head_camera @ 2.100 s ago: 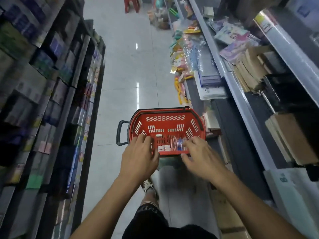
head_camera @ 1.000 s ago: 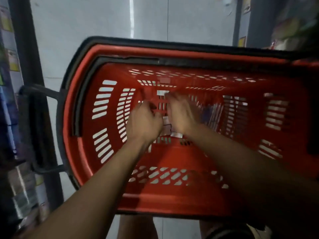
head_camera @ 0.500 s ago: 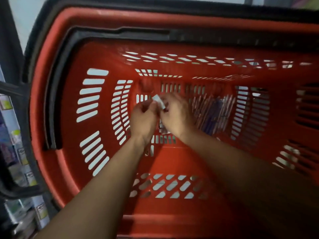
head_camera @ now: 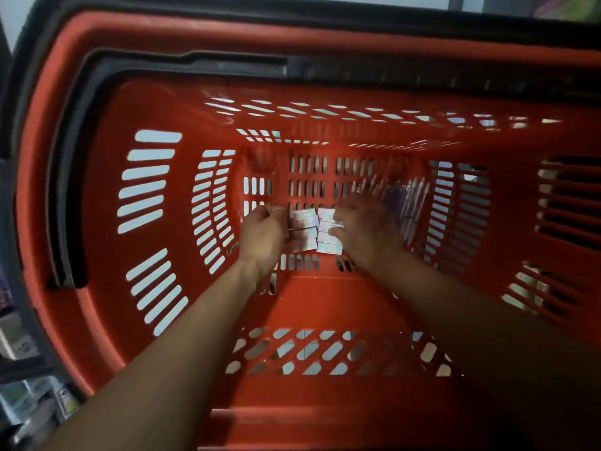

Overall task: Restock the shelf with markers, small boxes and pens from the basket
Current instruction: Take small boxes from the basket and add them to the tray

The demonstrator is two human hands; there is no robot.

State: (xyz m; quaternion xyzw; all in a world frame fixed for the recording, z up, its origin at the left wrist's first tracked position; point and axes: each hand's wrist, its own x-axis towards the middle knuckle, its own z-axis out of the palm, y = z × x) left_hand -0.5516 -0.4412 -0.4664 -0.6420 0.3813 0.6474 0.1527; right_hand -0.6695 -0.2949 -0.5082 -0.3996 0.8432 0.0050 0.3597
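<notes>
Small boxes [head_camera: 317, 230], flat white rectangles, in slotted plastic basket [head_camera: 146, 196].

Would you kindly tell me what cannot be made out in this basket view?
- Small boxes: print too small and blurred; count unclear, both hands overlap them.
- Pens: motion-blurred, partly behind the right hand.
- Left hand: fingers curled under, grip hidden.
- Basket: right side cut off by the frame edge.

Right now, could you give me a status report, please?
Both hands in basket. Left hand and right hand at small boxes, grip unclear. Pens beside, nothing blocking.
</notes>
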